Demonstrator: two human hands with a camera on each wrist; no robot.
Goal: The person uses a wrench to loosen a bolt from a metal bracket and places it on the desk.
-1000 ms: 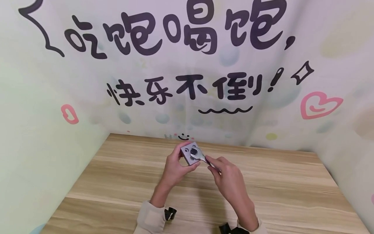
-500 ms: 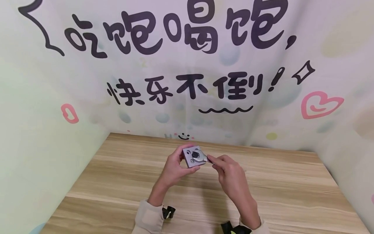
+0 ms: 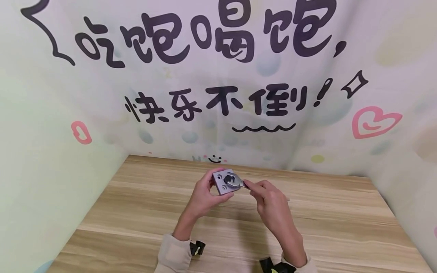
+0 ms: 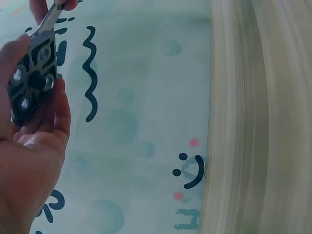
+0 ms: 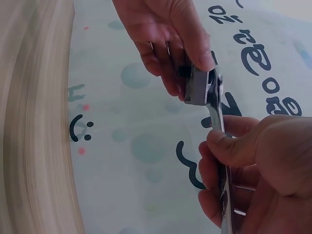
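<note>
You face a pale backdrop (image 3: 218, 125) printed with large black lettering (image 3: 208, 38), a pink heart (image 3: 373, 122) at the right and a small smiley face (image 3: 214, 158) low down (it also shows in both wrist views). The cloth wraps round both sides. Below it lies a light wooden table (image 3: 136, 212) with a streaked grain. The light is soft and even.

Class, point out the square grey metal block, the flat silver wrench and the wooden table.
Square grey metal block (image 3: 222, 183), head view, front face.
Flat silver wrench (image 5: 215, 108), right wrist view, shaft.
Wooden table (image 3: 341, 227), head view, bare top.
</note>
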